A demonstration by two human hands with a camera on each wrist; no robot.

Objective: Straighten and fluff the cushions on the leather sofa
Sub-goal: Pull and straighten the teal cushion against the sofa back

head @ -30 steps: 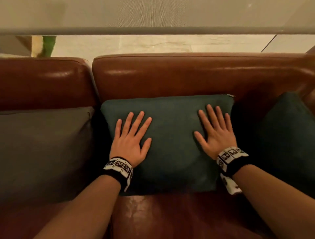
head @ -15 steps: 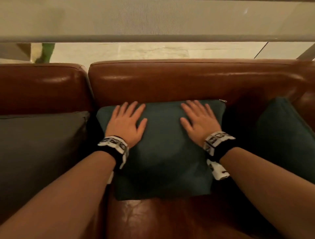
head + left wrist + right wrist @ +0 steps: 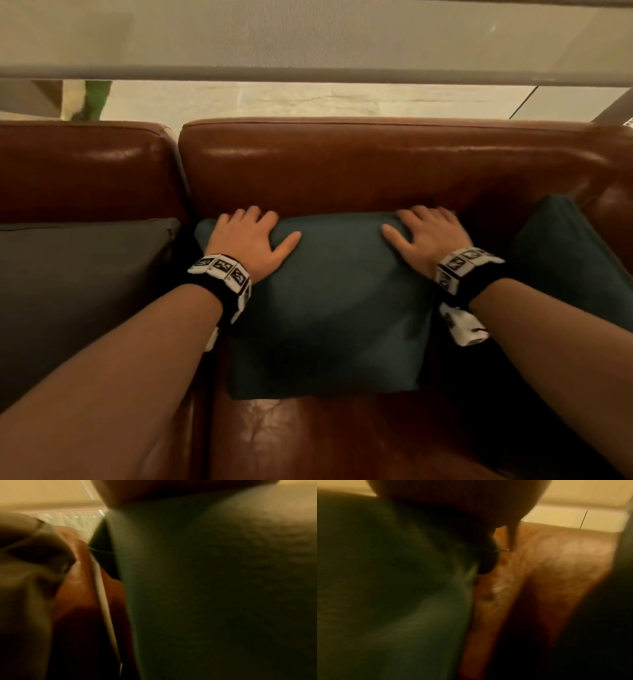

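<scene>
A dark teal cushion (image 3: 335, 308) leans against the brown leather sofa back (image 3: 376, 164), in the middle of the head view. My left hand (image 3: 248, 233) holds its top left corner and my right hand (image 3: 428, 233) its top right corner. On both hands the fingers curl over the top edge and behind it, out of sight, with the thumbs on the front face. The blurred left wrist view is mostly teal fabric (image 3: 205, 588). The right wrist view shows the cushion (image 3: 385, 588) against the leather (image 3: 547, 568), with a small zip ring (image 3: 504, 550) at its corner.
A grey cushion (image 3: 78, 291) leans on the left sofa section. Another dark teal cushion (image 3: 565, 267) sits at the right, by the armrest. The leather seat (image 3: 308, 438) shows in front of the middle cushion. Behind the sofa are a rail and pale floor.
Both hands slid up from lying flat on the cushion's face to its top edge and spread towards the corners. Their fingers now wrap over that edge.
</scene>
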